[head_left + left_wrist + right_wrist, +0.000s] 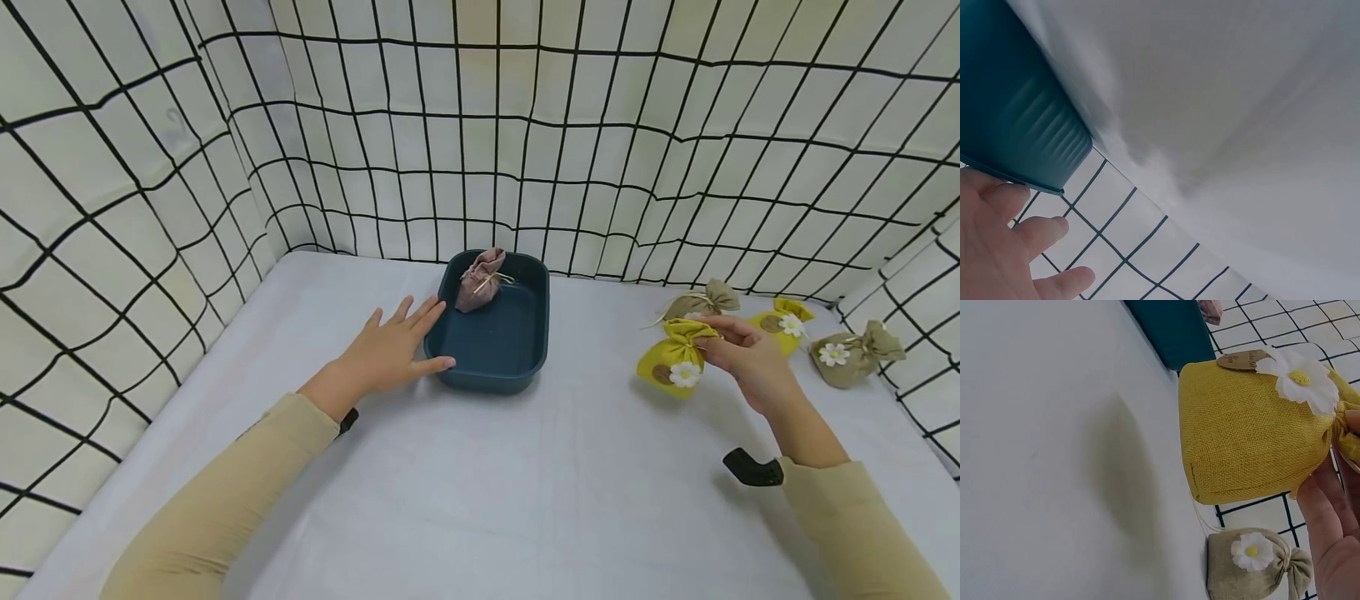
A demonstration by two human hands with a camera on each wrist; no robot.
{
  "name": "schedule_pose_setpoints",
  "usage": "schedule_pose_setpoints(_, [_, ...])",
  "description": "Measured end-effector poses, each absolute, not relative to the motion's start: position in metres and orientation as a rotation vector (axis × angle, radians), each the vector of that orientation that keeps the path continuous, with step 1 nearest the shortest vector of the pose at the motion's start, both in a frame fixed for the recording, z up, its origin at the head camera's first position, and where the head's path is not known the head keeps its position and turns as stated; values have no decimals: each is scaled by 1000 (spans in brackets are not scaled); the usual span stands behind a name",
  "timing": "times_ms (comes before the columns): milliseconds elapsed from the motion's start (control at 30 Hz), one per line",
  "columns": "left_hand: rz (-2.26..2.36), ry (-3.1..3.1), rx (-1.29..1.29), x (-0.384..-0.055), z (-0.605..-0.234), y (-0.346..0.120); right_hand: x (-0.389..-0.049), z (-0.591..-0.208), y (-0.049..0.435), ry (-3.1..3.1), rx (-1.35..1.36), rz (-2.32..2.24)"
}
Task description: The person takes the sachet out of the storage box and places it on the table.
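Note:
My right hand (753, 367) pinches a yellow drawstring pouch (670, 358) by its gathered neck. The pouch carries a white flower and a brown tag, and in the right wrist view the yellow cloth (1247, 437) hangs above its shadow on the table. At the left rim of a dark teal bin (491, 350), my left hand (386, 350) spreads its straight fingers. The left wrist view has those fingertips right by the bin's rim (1041, 186). Inside the bin, a pinkish-mauve pouch (480, 283) leans in the far left corner.
Behind my right hand lie a beige pouch (701, 302) and another yellow pouch (783, 323). A second beige pouch (855, 354) with a white flower lies at the far right. Black wire grid (517, 121) walls enclose the white table (480, 492) at the back and sides.

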State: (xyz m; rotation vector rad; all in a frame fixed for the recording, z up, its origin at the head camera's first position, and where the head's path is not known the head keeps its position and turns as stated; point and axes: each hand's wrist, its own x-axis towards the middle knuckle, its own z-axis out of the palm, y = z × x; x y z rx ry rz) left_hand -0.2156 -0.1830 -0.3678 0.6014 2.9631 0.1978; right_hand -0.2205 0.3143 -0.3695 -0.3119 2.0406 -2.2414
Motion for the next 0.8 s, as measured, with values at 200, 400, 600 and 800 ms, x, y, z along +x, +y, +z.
schedule_pose_setpoints(200, [202, 2956, 589, -216, -368, -184, -221, -371, 329, 2018, -343, -2280])
schedule_pose_setpoints(400, [200, 2953, 585, -217, -369, -184, -222, -374, 340, 1969, -322, -2311])
schedule_pose_setpoints(600, [214, 2951, 584, -217, -369, -184, -224, -375, 348, 1923, -319, -2298])
schedule_pose_setpoints(800, [233, 2955, 590, -217, -369, -184, -226, -378, 356, 1930, -319, -2265])
